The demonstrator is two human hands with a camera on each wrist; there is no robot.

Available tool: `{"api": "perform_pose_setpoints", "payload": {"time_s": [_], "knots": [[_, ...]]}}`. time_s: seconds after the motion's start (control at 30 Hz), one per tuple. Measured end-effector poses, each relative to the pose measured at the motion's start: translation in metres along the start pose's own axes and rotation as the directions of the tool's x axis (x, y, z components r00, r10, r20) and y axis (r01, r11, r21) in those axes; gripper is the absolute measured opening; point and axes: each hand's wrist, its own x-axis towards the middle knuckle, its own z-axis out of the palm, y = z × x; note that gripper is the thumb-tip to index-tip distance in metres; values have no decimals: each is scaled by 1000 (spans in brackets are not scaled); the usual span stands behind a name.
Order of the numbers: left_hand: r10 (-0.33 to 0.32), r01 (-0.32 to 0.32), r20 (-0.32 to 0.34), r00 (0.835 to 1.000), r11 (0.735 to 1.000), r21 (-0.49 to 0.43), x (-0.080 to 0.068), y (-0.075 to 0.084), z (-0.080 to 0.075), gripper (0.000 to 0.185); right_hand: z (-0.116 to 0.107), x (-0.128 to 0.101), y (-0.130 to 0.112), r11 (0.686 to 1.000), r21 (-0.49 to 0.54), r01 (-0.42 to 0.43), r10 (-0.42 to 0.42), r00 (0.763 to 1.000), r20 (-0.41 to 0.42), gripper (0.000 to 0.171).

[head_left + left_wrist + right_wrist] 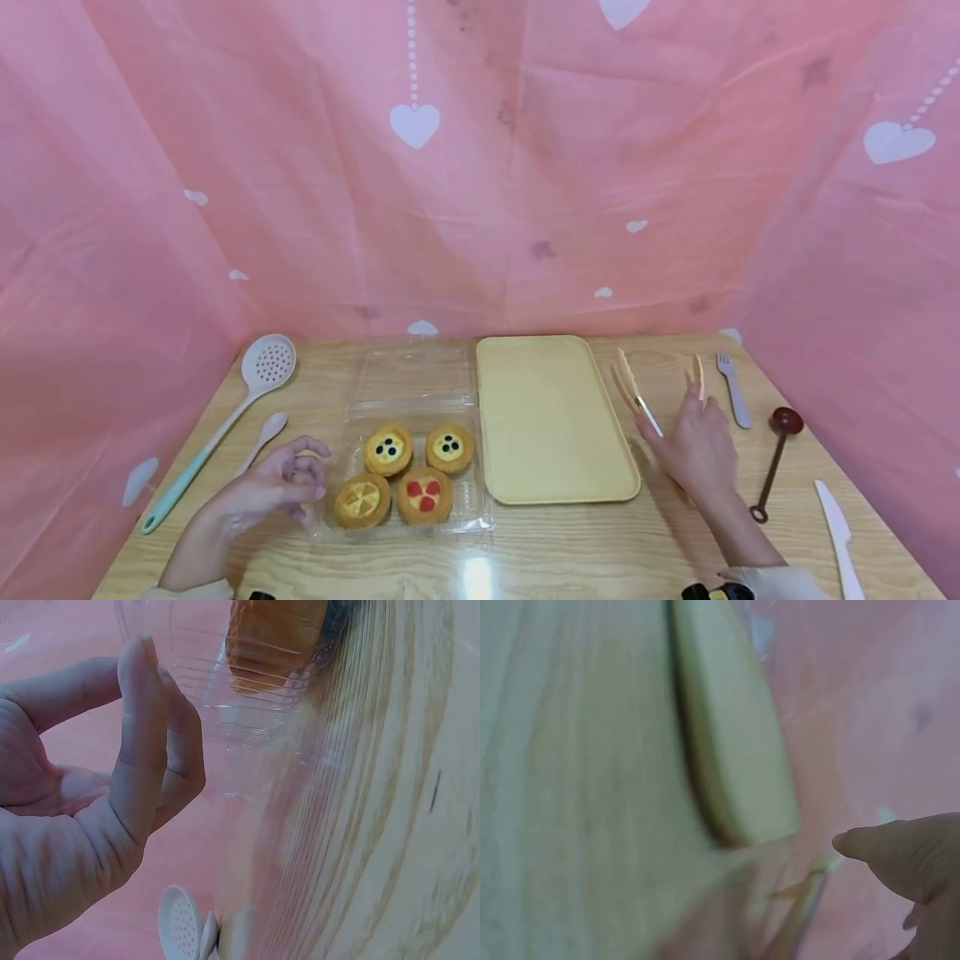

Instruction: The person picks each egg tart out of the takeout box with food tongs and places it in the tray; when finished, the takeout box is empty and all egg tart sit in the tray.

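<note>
My left hand, fingers loosely bent and holding nothing, hovers by the left side of a hinged clear plastic container. Inside sit two blueberry-topped tarts, a tart with yellow wedges and a tart with red pieces. Over a pair of tongs is my right hand, its thumb and index finger spread toward the two arms. The right wrist view shows the thumb straight, beside the tongs. My palm hides the tongs' near end.
A yellow tray lies between container and tongs. On the left are a slotted ladle and a small spoon. To the right lie a purple fork, a brown measuring spoon and a white knife. Pink cloth surrounds the table.
</note>
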Motion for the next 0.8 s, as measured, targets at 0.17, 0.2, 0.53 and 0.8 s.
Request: {"api": "perform_pose_setpoints", "payload": {"time_s": [0.17, 0.2, 0.53, 0.8], "knots": [[-10, 10, -8, 1000, 1000, -2, 0, 0, 0, 36, 17, -4, 17, 989, 12, -149, 146, 982, 123, 104], [-12, 12, -11, 1000, 1000, 0, 0, 0, 0, 36, 20, -5, 19, 987, 18, -161, 157, 979, 130, 103], [-3, 3, -8, 1000, 1000, 13, 0, 1, 1, 36, 44, -10, 29, 983, 87, -162, 168, 984, -64, 93], [12, -12, 1, 1000, 1000, 6, -1, 0, 1, 36, 45, -3, 34, 981, 112, -160, 164, 986, -29, 97]]}}
